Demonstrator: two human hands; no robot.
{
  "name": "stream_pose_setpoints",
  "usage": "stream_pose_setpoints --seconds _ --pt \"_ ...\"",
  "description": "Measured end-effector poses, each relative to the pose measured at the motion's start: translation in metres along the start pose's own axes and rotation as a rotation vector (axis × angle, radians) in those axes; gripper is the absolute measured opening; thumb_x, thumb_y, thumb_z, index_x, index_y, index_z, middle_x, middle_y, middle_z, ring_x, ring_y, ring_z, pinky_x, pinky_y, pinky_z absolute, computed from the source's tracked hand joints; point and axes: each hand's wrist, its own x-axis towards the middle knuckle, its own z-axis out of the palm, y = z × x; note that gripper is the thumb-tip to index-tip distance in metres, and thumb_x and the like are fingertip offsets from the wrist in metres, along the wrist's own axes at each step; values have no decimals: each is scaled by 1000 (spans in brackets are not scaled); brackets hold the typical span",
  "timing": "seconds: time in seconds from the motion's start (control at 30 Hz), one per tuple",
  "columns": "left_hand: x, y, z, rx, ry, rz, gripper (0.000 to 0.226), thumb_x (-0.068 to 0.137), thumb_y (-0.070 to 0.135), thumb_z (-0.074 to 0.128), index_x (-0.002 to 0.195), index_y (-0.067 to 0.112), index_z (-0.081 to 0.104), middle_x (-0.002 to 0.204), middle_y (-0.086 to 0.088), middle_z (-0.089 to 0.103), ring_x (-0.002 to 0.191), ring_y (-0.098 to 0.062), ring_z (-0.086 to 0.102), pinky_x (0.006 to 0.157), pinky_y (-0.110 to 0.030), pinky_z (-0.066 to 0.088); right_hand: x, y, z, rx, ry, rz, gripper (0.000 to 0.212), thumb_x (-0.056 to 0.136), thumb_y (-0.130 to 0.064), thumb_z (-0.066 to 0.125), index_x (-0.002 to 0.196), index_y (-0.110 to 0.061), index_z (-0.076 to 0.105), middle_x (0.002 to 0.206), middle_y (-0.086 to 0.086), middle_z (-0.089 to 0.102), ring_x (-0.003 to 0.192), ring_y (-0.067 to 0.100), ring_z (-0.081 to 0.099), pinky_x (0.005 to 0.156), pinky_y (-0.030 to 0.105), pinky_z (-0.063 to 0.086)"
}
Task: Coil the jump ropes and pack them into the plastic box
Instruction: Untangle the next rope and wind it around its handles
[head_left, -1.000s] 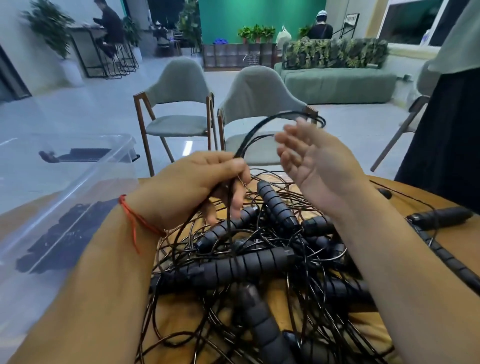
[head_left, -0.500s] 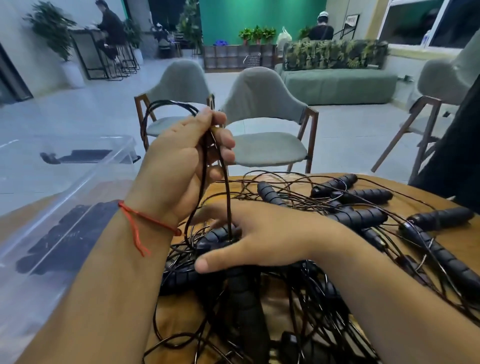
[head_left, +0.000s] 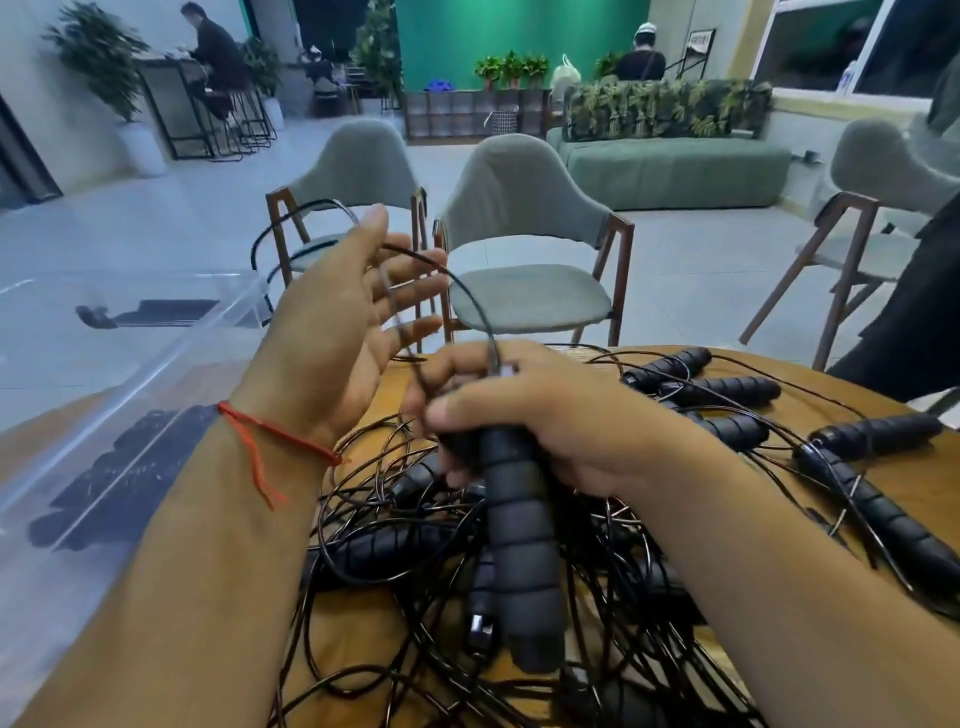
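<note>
Left hand (head_left: 337, 322) raised, palm inward, fingers spread straight, a thin black cord (head_left: 311, 203) looped across them. Right hand (head_left: 530, 415) clenches a black ribbed foam handle (head_left: 519, 530) above tangled black jump ropes (head_left: 415, 545) on the round wooden table (head_left: 831, 374); clear plastic box (head_left: 130, 395) at left.

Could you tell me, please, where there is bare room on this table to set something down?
Bare wood shows on the table at its right edge, between the two outermost handles, and in a thin strip along the far rim. The middle, below the right hand gripping a handle, is crowded with tangled ropes.
</note>
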Motion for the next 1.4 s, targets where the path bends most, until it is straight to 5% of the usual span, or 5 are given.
stream_pose_setpoints --seconds 0.2,0.43,0.97,1.17,1.4 --pt "-10 -17 21 224 -294 -260 68 101 71 46 139 18 66 111 -11 70 99 -20 71 93 -41 60 11 -3 -12 472 434 -163 10 100 -15 66 110 -12 64 102 14 63 89 29 63 89 46 57" --pt "-24 -28 27 587 -592 -132 51 92 25 79 136 32 53 109 13 79 102 -4 76 81 -18 59 14 6 -28 314 714 -187 15 102 -23 70 89 -18 76 101 9 76 94 20 75 81 43 64" --pt "-32 -24 32 1134 -492 28 30 84 68 76 100 44 68 87 24 74 79 5 68 75 -28 56 19 9 -32 560 807 -157 24 109 -32 61 93 -14 63 87 5 76 88 24 78 75 38 64" --pt "-39 -31 35 1205 -445 155 70 84 34 84 137 32 40 97 15 63 80 8 63 58 -9 45 19 9 -31 565 867 -248 29 110 -32 59 86 -15 62 80 8 72 84 25 73 85 43 63" --pt "-24 -33 19 1403 -180 187 42 80 28 71 108 37 41 90 6 57 82 -23 61 71 -37 52 9 1 -61 161 777 -86 19 107 -29 61 98 -15 71 97 1 77 90 19 74 80 37 60"
